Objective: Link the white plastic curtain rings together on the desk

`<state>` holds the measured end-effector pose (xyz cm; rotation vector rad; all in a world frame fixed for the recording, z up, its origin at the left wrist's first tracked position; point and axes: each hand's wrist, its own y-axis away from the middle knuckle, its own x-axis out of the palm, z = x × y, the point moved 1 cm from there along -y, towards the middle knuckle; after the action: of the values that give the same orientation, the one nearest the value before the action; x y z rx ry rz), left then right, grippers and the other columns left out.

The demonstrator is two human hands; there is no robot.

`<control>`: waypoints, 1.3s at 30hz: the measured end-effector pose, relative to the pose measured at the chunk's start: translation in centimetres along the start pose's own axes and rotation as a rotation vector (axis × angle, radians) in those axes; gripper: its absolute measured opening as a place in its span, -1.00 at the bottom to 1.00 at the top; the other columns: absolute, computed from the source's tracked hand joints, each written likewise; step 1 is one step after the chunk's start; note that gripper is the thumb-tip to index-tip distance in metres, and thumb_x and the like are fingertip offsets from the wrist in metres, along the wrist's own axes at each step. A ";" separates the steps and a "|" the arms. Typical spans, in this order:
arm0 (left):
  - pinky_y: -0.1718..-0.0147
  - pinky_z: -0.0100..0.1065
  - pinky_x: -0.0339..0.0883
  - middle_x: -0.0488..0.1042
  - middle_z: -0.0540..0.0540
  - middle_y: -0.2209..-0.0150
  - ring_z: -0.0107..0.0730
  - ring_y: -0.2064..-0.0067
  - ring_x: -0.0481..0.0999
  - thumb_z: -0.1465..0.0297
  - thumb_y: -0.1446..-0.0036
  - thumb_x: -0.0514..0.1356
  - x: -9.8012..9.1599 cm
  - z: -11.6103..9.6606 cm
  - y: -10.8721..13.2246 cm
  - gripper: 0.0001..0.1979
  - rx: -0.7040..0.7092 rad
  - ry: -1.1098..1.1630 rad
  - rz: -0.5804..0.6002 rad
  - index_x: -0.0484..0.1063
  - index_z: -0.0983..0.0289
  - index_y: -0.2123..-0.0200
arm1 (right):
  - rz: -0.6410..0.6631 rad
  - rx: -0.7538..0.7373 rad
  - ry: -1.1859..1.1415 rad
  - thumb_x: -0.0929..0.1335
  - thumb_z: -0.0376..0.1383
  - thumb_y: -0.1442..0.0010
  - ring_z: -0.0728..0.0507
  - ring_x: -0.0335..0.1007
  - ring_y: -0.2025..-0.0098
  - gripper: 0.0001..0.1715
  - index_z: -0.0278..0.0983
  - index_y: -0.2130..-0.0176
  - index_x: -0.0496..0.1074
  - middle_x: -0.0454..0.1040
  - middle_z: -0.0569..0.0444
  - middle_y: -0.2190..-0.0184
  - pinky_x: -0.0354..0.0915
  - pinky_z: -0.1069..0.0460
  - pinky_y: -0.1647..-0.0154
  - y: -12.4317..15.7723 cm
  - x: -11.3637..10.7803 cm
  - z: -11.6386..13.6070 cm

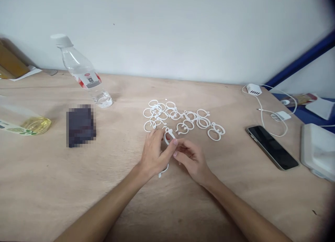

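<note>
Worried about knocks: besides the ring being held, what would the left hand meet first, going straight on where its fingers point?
Probably the loose white rings lying just beyond the left hand; its height above the table is unclear, so it might pass over them.

Worktop (117, 200): pale wood grain. Loose cluster of white rings (178, 117) near middle, some overlapping. Left: capped clear bottle (87, 78), pixelated dark item (80, 126), bottle of yellow liquid (36, 126). Right: dark-screened phone (272, 147), white cable (261, 112), white adapter (253, 89), white case (318, 149).
</note>
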<state>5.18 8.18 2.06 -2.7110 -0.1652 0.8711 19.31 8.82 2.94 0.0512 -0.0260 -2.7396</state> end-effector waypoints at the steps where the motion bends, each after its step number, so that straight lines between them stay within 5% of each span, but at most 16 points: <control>1: 0.30 -0.28 0.28 0.43 0.03 0.40 -0.34 0.32 0.39 0.20 -0.22 0.07 0.0 0.0 0.0 -0.78 -0.006 0.021 0.002 0.36 0.23 0.29 | 0.022 0.029 -0.041 0.36 -0.25 -0.10 -0.01 0.34 0.53 -0.82 -0.26 0.27 0.48 0.49 0.11 0.49 0.26 0.09 0.57 0.0 0.0 0.1; 5: 0.44 -0.37 0.23 0.33 -0.05 0.52 -0.43 0.45 0.34 0.30 -0.15 0.15 0.3 0.2 0.2 -0.88 -0.008 -0.025 -0.080 0.36 0.23 0.30 | -0.057 0.099 -0.144 0.39 -0.25 -0.03 0.03 0.26 0.63 -0.75 -0.27 0.23 0.48 0.45 0.16 0.55 0.20 0.10 0.64 -0.4 -0.6 0.2; 9: 0.46 -0.37 0.15 0.26 -0.04 0.56 -0.42 0.47 0.27 0.43 -0.17 0.09 0.7 0.4 0.3 -0.77 0.191 -0.153 -0.034 0.18 0.21 0.53 | -0.196 0.111 -0.156 0.41 -0.12 -0.05 0.04 0.24 0.63 -0.73 -0.28 0.34 0.49 0.43 0.14 0.54 0.11 0.10 0.67 -1.0 -0.9 0.2; 13: 0.45 -0.34 0.12 0.22 -0.04 0.57 -0.40 0.47 0.23 0.48 -0.19 0.05 0.6 0.1 0.3 -0.72 0.334 -0.167 -0.002 0.09 0.20 0.55 | -0.213 0.075 -0.038 0.44 -0.14 -0.05 0.04 0.18 0.59 -0.75 -0.28 0.47 0.50 0.37 0.16 0.61 0.15 0.09 0.58 -1.1 -0.8 0.2; 17: 0.37 -0.30 0.20 0.33 0.02 0.42 -0.34 0.36 0.30 0.27 -0.15 0.14 0.1 -0.2 0.2 -0.84 0.229 -0.117 -0.075 0.24 0.21 0.38 | -0.225 0.117 -0.122 0.43 -0.09 -0.07 0.04 0.15 0.60 -0.70 -0.28 0.48 0.48 0.33 0.18 0.63 0.11 0.10 0.61 -1.0 -1.2 0.0; 20: 0.26 -0.21 0.22 0.42 0.09 0.33 -0.26 0.28 0.36 0.14 -0.24 -0.02 0.0 0.0 0.1 -0.70 0.119 -0.157 0.016 0.33 0.23 0.25 | -0.208 0.177 -0.231 0.46 -0.06 -0.02 0.05 0.16 0.61 -0.66 -0.29 0.48 0.45 0.34 0.18 0.62 0.09 0.12 0.66 -1.1 -1.5 -0.1; 24: 0.29 -0.20 0.18 0.38 0.04 0.51 -0.30 0.40 0.35 0.15 -0.31 -0.17 0.3 0.4 0.1 -0.57 0.118 -0.210 0.153 0.26 0.22 0.49 | -0.154 0.194 -0.328 0.47 -0.05 0.01 0.03 0.26 0.58 -0.65 -0.30 0.47 0.47 0.42 0.13 0.57 0.15 0.13 0.66 -1.0 -1.1 0.0; 30: 0.41 -0.25 0.15 0.25 -0.01 0.63 -0.37 0.52 0.25 0.17 -0.25 -0.13 0.5 0.7 -0.1 -0.59 0.143 -0.224 0.133 0.10 0.20 0.61 | -0.114 0.142 -0.311 0.45 -0.06 -0.05 0.03 0.26 0.60 -0.62 -0.29 0.52 0.38 0.37 0.17 0.62 0.21 0.10 0.61 -0.8 -0.9 -0.4; 34: 0.38 -0.24 0.18 0.30 -0.01 0.59 -0.34 0.47 0.30 0.25 -0.20 -0.04 0.5 0.4 -0.2 -0.68 0.105 -0.257 0.108 0.18 0.21 0.58 | -0.113 0.038 0.024 0.36 -0.08 -0.17 -0.01 0.29 0.55 -0.66 -0.28 0.46 0.42 0.40 0.13 0.56 0.25 0.05 0.50 -1.7 -2.4 -0.7; 36: 0.32 -0.22 0.21 0.36 0.03 0.52 -0.29 0.38 0.35 0.32 -0.13 0.06 0.5 0.1 -0.2 -0.79 0.102 -0.271 0.084 0.28 0.22 0.53 | -0.141 -0.069 0.382 0.32 -0.19 -0.21 -0.04 0.33 0.47 -0.77 -0.28 0.26 0.50 0.46 0.10 0.49 0.25 0.02 0.39 -2.4 -3.2 -0.6; 39: 0.22 -0.18 0.27 0.45 0.09 0.34 -0.22 0.23 0.38 0.36 -0.06 0.16 0.5 -0.2 0.0 -0.91 0.138 -0.253 0.058 0.45 0.22 0.42 | -0.075 -0.127 0.830 0.34 -0.28 -0.17 -0.09 0.37 0.40 -0.60 -0.20 -0.02 0.44 0.51 0.07 0.41 0.21 0.00 0.33 -3.4 -3.7 -0.5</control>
<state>5.71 8.22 1.96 -2.4826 -0.0760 1.1955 21.36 13.39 2.51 1.1473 0.3814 -2.5679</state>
